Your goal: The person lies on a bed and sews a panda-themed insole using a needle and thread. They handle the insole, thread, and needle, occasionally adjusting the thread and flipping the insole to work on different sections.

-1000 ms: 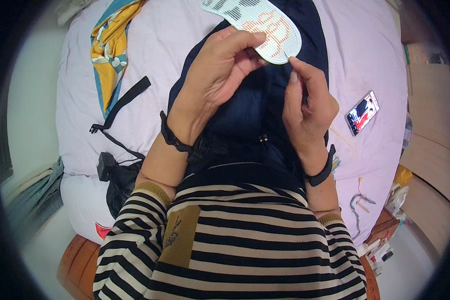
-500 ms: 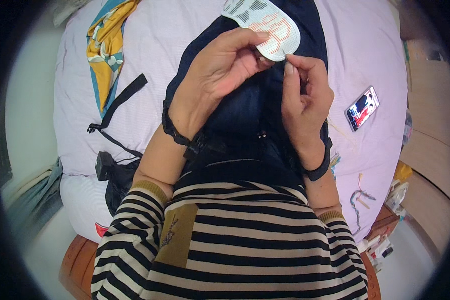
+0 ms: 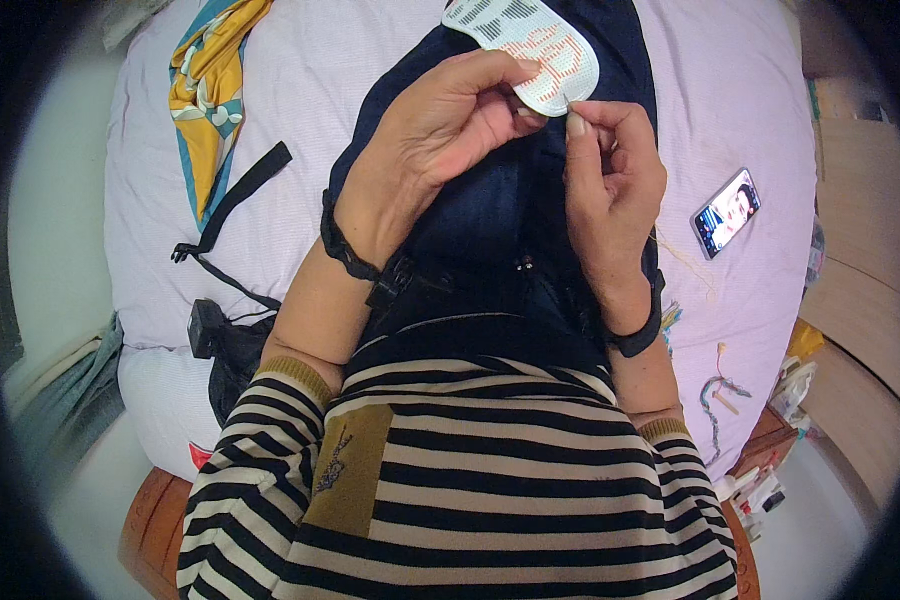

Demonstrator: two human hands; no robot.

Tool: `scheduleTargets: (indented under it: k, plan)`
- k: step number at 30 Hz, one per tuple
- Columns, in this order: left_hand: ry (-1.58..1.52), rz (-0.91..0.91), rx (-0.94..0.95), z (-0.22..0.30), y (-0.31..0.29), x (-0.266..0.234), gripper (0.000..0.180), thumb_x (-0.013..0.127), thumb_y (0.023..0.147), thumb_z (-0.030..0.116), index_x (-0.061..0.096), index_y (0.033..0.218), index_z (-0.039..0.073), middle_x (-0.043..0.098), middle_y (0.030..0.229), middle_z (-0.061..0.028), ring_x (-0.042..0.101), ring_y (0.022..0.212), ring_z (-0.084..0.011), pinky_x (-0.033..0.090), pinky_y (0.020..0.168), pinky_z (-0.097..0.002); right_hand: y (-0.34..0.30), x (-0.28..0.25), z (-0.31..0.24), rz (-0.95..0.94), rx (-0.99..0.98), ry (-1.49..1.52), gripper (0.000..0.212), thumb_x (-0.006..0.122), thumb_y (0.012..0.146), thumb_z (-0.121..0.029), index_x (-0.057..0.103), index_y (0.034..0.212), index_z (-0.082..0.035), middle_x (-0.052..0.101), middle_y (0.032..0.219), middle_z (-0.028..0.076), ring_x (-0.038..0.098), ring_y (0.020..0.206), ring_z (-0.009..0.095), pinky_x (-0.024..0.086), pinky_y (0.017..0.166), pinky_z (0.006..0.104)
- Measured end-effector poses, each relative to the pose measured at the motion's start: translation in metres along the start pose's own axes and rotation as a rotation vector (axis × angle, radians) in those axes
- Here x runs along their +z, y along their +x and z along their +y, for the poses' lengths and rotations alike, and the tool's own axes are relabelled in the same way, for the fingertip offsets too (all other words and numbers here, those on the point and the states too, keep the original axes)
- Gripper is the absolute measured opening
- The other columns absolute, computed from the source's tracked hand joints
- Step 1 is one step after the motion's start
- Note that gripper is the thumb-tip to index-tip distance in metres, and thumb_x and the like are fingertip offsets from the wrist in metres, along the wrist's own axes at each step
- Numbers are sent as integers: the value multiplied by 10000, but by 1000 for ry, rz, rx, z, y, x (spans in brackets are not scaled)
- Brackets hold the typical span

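A white shoe insole (image 3: 567, 62) with a printed red and dark stitch pattern lies tilted above my dark-trousered lap. My left hand (image 3: 457, 125) is closed on its near left edge, thumb on top and fingers underneath. At the insole's rounded near end, my right hand (image 3: 615, 165) pinches a thin sewing needle (image 3: 567, 98), thumb against forefinger. The needle's tip touches the insole's surface or lies just over it; I cannot tell which. A pale yellow thread (image 3: 685, 262) trails on the bedspread beside my right wrist.
The bed (image 3: 300, 60) bears a lit phone (image 3: 725, 213) and a braided thread bundle (image 3: 715, 400) to the right. To the left lie a yellow and teal scarf (image 3: 208, 100), a black strap with a buckle (image 3: 235, 200) and a small black box (image 3: 205, 328).
Both hands and the insole have shifted very slightly. The picture on the phone screen has changed. My grips on the insole and the needle look the same.
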State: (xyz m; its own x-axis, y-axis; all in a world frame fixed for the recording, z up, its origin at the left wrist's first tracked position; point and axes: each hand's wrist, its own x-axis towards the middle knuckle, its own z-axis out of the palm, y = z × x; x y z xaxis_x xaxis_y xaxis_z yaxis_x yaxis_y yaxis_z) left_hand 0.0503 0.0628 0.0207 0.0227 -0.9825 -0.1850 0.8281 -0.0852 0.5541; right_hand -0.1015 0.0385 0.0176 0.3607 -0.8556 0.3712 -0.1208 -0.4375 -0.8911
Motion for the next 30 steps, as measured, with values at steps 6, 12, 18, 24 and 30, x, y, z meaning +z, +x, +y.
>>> scheduleTargets:
  k: [6,12,18,24,30]
  plan:
    - [-45,-61,-51,-1,3,-11,360,569,832,29,466,1165,-61,559,1111,-168,579,939,-225,486,783,-321,0,0,-6,-31,126,63,78,549,888,-43,548,952,3,513,690,-20,429,578,10,320,499,147]
    - [44,-36,-12,-2,2,-10,332,561,839,38,486,1148,-58,566,1111,-159,579,979,-229,487,836,-345,4,1,-12,-63,255,122,95,536,900,-91,526,930,-1,494,616,-15,430,487,29,324,428,160]
    - [221,47,98,-4,-3,3,305,553,858,63,500,1135,-52,565,1123,-154,567,1046,-218,458,941,-376,9,-2,-12,-135,304,203,117,527,902,-115,510,923,-1,507,602,8,456,466,45,366,406,173]
    - [233,20,129,-9,-2,-2,308,551,866,76,493,1142,-49,566,1113,-149,570,1039,-206,460,945,-362,10,-2,-13,-149,344,224,125,525,902,-114,498,931,4,510,604,10,459,464,50,373,408,174]
    - [306,42,151,-13,-5,-1,295,541,882,96,500,1140,-41,579,1085,-128,581,1000,-176,473,911,-314,12,-2,-6,-144,358,183,156,569,882,-135,458,920,-33,495,616,-6,434,462,35,328,391,164]
